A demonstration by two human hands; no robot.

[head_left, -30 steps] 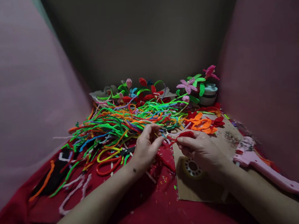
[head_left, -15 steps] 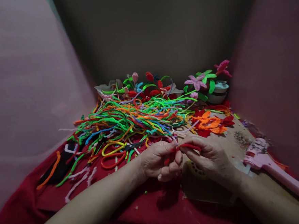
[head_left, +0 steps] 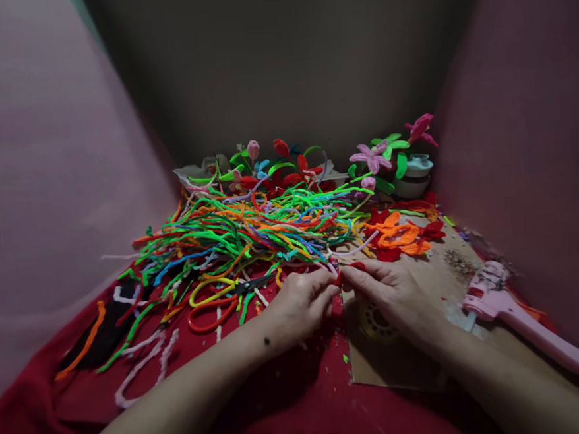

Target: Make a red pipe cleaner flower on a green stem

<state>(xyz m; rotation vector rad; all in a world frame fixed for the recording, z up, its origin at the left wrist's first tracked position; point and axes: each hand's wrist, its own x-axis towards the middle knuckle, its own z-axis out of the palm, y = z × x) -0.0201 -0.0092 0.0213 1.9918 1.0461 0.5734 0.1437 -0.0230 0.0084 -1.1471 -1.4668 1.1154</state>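
Left hand: nearly closed; the red fuzzy piece is pinched by its fingertips.
Right hand: bent, nearly closed; the same piece is pinched by its thumb and finger.
Red fuzzy piece: held between the two hands, near the left edge of the cardboard.
Scissors: laid to the left of the left hand.
Fuzzy sticks: heaped in a big pile, far past the hands.
Pink glue gun: laid on the right.
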